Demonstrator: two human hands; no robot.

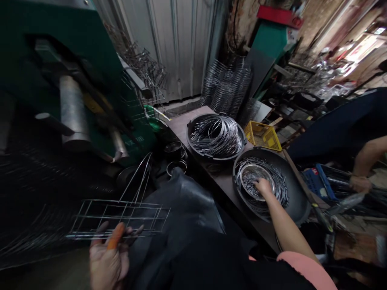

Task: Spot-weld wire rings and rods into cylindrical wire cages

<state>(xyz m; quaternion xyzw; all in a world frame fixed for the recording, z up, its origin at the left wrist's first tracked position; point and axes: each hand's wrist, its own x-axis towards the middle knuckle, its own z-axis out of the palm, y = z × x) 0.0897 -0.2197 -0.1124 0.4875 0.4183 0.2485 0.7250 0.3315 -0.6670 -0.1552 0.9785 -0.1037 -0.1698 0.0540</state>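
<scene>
Left hand (109,257): fingers clench orange-handled pliers (115,237), with a wire grid (119,219) right at them.
Right hand (263,186): fingers press into short wire bits (249,181) in a round metal dish (266,173); cannot tell if they grasp any.
Dish: sits in a big black pan (298,201) on a table (181,125).
Beside it: a black pan (193,141) of wire rings (214,137).
Nearby: another person's hand (359,184), a yellow crate (263,136), a green machine (72,52).
</scene>
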